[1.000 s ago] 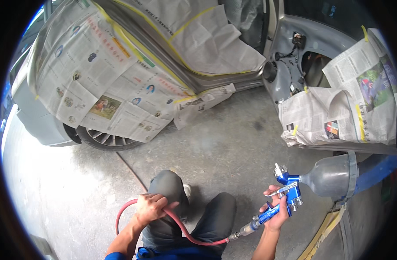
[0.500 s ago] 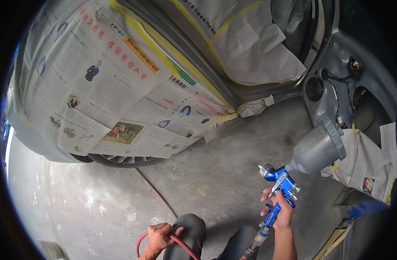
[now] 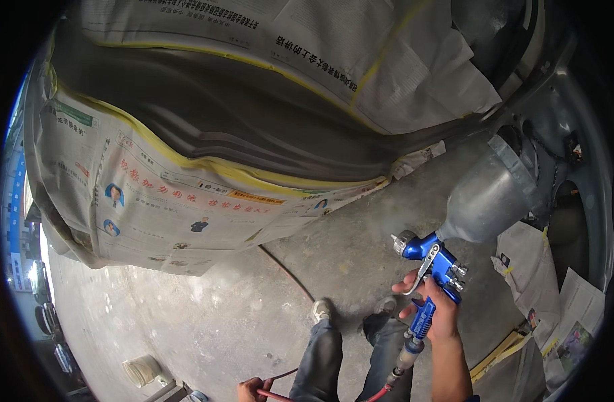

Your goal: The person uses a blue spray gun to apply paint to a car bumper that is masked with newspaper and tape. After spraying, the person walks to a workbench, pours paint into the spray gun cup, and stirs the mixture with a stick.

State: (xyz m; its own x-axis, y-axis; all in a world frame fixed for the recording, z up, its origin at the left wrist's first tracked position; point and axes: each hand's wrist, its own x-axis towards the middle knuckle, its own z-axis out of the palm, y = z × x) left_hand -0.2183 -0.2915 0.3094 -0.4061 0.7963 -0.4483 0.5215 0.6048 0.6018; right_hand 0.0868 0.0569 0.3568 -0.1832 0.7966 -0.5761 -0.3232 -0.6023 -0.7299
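My right hand is wrapped round the grip of a blue spray gun, fingers at its silver trigger. The gun's large grey cup tilts up to the right, and its nozzle points left toward the car. At the lower edge my left hand is closed on a red air hose, which runs to the base of the gun's handle. Beyond the gun lies a dark grey car body panel. Newspaper masking held by yellow tape borders it above and below.
An open car door with newspaper on it stands at the right. The hose trails over the concrete floor. A pale round container sits at the lower left. My shoes are below the gun.
My view has risen and tilted, so more of the grey panel and my shoes show. My left hand is lower in view, still on the hose. The gun remains in my right hand.
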